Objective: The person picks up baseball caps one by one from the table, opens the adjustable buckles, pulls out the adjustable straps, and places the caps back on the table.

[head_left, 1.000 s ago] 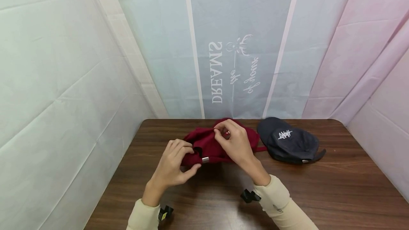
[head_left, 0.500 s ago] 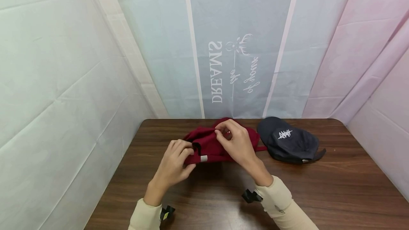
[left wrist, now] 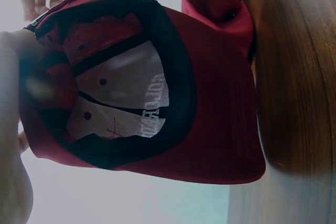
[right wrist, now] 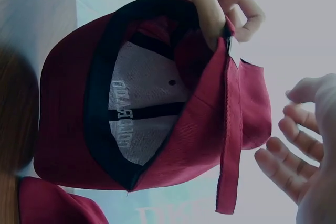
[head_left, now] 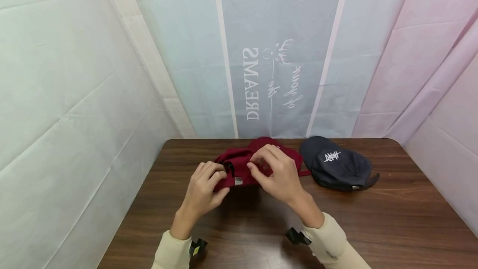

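Observation:
A dark red baseball cap (head_left: 239, 159) is held close over the table, its brim (left wrist: 231, 114) pointing down and its open underside towards me in both wrist views. My left hand (head_left: 203, 190) grips its back edge, thumb inside near the metal buckle (head_left: 238, 181). In the right wrist view the strap (right wrist: 228, 145) hangs loose from that buckle. My right hand (head_left: 278, 173) is beside the cap's right side, fingers loosely bent, and a gap shows between fingertips and cloth in the right wrist view.
Behind the held cap lies a second red cap (head_left: 293, 159), partly hidden by my right hand, its strap (head_left: 305, 173) sticking out. A navy cap (head_left: 347, 169) with white lettering lies to its right. Fabric curtains (head_left: 186, 53) surround the brown wooden table (head_left: 373, 227).
The right hand has drawn away from the cloth it touched and shifted slightly towards me. The left hand has tipped the cap's back edge and buckle a little upwards.

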`<control>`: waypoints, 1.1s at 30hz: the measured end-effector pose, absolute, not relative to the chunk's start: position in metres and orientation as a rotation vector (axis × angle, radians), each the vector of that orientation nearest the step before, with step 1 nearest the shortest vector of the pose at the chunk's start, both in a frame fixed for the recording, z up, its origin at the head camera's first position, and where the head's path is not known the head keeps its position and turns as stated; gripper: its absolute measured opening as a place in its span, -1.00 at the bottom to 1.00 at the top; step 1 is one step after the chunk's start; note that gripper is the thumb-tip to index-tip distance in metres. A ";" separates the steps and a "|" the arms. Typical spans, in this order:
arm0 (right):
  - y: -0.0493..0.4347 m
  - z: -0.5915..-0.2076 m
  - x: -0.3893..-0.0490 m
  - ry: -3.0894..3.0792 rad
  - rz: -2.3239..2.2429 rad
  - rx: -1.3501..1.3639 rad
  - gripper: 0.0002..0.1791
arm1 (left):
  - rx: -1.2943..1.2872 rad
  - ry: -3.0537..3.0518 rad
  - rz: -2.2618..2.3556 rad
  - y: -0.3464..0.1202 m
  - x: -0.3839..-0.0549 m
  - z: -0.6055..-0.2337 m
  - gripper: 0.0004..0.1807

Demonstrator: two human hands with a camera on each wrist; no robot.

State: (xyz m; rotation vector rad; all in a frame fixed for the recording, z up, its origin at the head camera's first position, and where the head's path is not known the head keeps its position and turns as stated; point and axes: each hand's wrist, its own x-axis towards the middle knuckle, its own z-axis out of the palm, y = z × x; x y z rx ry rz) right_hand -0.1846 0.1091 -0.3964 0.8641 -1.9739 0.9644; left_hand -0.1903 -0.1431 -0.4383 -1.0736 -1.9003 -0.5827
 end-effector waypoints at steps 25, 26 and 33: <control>0.106 -0.414 -0.178 -1.922 0.460 1.006 -0.55 | -0.991 -1.802 -0.752 -0.127 -0.194 -0.422 -0.77; 0.106 -0.414 -0.178 -1.919 0.456 0.997 -0.54 | -0.988 -1.799 -0.761 -0.126 -0.194 -0.422 -0.77; 0.106 -0.410 -0.177 -1.909 0.474 0.955 -0.56 | -0.974 -1.792 -0.800 -0.122 -0.195 -0.417 -0.81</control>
